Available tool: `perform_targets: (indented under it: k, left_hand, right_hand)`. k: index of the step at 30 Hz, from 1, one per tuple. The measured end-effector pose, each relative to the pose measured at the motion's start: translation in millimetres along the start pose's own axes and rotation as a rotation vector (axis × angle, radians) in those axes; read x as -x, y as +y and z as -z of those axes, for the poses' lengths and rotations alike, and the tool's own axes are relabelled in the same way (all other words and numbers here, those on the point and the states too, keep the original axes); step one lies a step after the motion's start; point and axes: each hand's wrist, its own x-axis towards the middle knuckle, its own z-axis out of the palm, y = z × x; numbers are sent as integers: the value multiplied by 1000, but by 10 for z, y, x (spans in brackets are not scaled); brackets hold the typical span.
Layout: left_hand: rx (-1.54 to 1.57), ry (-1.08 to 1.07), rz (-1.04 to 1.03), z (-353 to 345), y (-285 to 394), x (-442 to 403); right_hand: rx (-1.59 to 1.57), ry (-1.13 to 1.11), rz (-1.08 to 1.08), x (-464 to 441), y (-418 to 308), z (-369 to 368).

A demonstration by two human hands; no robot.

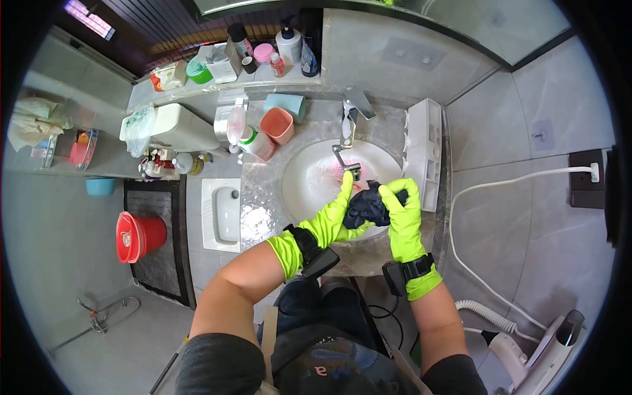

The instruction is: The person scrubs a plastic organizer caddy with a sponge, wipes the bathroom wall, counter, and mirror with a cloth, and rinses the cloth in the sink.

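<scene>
A bunched dark cloth (366, 205) hangs over the front of the white sink basin (301, 187). My right hand (400, 207), in a yellow-green rubber glove, pinches the cloth's right side. My left hand (339, 214), gloved the same way, is at the cloth's left and lower side, with one finger pointing up near the spout of the faucet (348, 135) and the others partly under the cloth. Something pink shows in the basin behind the spout; its shape is hard to make out.
On the counter left of the basin stand an orange cup (277, 125), a blue cup (289, 105) and a white bottle (257, 143). A white rack (429, 155) borders the basin's right. A white cable (461, 257) runs down the right wall. Red buckets (148, 236) stand at left.
</scene>
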Motion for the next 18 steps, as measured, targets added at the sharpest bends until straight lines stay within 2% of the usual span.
perform_targets:
  k: [2, 3, 4, 6, 7, 8, 10, 11, 12, 13, 14, 15, 18]
  left_hand:
    - [43, 38, 48, -553, -161, 187]
    - [100, -44, 88, -573, -179, 192]
    - [115, 11, 48, -600, -170, 218]
    - [212, 94, -10, -527, -108, 190]
    - [309, -488, 14, -472, -12, 228]
    - [212, -233, -107, -468, -12, 202]
    - [47, -105, -79, -397, 122, 272]
    - [65, -232, -81, -221, 157, 196]
    - [-456, -181, -305, -117, 123, 198]
    - [-975, -23, -510, -82, 101, 229]
    - [-631, -108, -504, -209, 50, 223]
    - [-505, -109, -391, -341, 49, 192]
    - [-1162, -215, -827, -134, 46, 141]
  right_hand:
    - [128, -114, 108, 79, -188, -112]
    - [339, -194, 258, 79, -152, -84]
    - [330, -332, 250, 68, -178, -60]
    - [522, -535, 540, -15, -184, 40]
    - [556, -610, 533, 17, -292, 52]
    - [696, -655, 609, 63, -272, 94]
    - [986, -718, 705, 152, -345, 60]
    - [1117, -742, 759, 184, -370, 36]
    - [1058, -738, 775, 152, -321, 8]
    - [1003, -728, 788, 81, -267, -21]
    - [952, -718, 797, 13, -214, -43]
    - [830, -707, 790, -23, -161, -76]
    - [700, -729, 698, -139, 21, -104]
